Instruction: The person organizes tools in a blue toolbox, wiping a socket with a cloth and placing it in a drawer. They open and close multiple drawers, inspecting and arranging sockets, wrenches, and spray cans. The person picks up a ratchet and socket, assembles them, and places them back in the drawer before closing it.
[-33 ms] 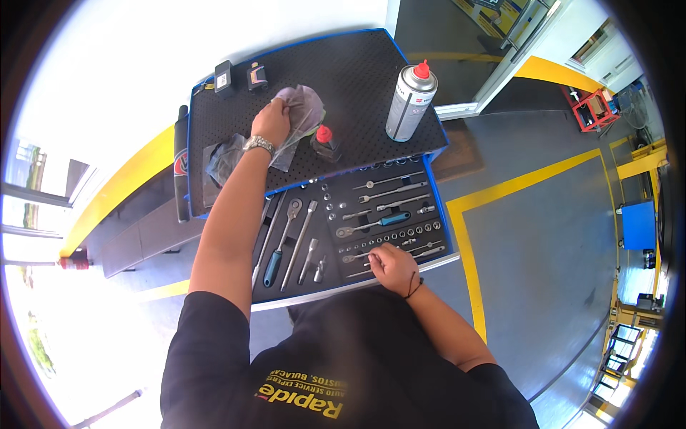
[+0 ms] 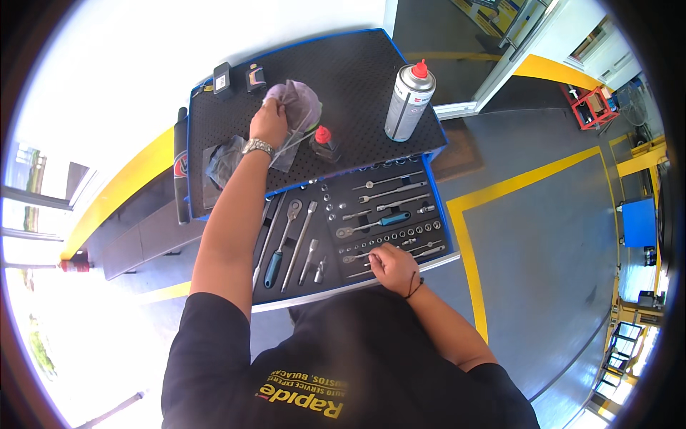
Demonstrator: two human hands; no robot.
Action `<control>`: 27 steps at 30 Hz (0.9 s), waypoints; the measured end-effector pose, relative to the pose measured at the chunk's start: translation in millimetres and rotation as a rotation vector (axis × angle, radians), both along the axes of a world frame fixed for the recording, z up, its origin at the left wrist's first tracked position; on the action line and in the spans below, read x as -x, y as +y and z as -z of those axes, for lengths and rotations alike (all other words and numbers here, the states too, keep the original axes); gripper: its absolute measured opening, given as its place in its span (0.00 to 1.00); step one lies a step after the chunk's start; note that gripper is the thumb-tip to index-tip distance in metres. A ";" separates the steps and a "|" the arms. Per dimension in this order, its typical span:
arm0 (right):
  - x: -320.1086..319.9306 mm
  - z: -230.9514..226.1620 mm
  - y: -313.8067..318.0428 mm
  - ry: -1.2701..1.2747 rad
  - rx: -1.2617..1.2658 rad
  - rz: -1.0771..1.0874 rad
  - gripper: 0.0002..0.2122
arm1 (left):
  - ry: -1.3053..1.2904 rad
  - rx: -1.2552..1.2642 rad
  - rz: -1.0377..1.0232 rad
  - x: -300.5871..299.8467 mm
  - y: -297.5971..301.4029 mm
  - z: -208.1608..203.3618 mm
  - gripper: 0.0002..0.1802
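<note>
My left hand (image 2: 269,123) reaches over the black perforated top of the tool cabinet (image 2: 343,64). Its fingers are closed on a purplish-grey rag (image 2: 304,102) that lies bunched there. A small clear bottle with a red cap (image 2: 324,143) stands just right of the rag. Over the right part of the open tool drawer (image 2: 312,214), my right hand (image 2: 395,269) is curled closed beside a small ratchet (image 2: 350,259). Whatever its fingers may hold is hidden. A teal-handled ratchet (image 2: 286,239) and several sockets sit in the drawer's dark foam.
A tall spray can with a red cap (image 2: 411,100) stands at the top's right side. Two small dark boxes, one of them a black box (image 2: 222,79), sit at the far left. A crumpled clear plastic bag (image 2: 227,161) lies near the left edge. Yellow floor lines (image 2: 529,175) run at right.
My left hand and the rag have shifted slightly, the hand a little to the left. My right hand stays in the same place over the drawer.
</note>
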State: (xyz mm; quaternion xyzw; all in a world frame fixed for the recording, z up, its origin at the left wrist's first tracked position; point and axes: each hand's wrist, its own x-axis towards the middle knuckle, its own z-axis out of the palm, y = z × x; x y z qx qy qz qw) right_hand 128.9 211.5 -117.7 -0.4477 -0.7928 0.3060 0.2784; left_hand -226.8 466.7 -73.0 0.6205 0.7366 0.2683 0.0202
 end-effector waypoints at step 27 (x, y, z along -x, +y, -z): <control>-11.0 -2.0 16.2 0.162 0.449 0.023 0.09 | 0.072 -0.136 0.227 -53.4 -283.0 36.0 0.05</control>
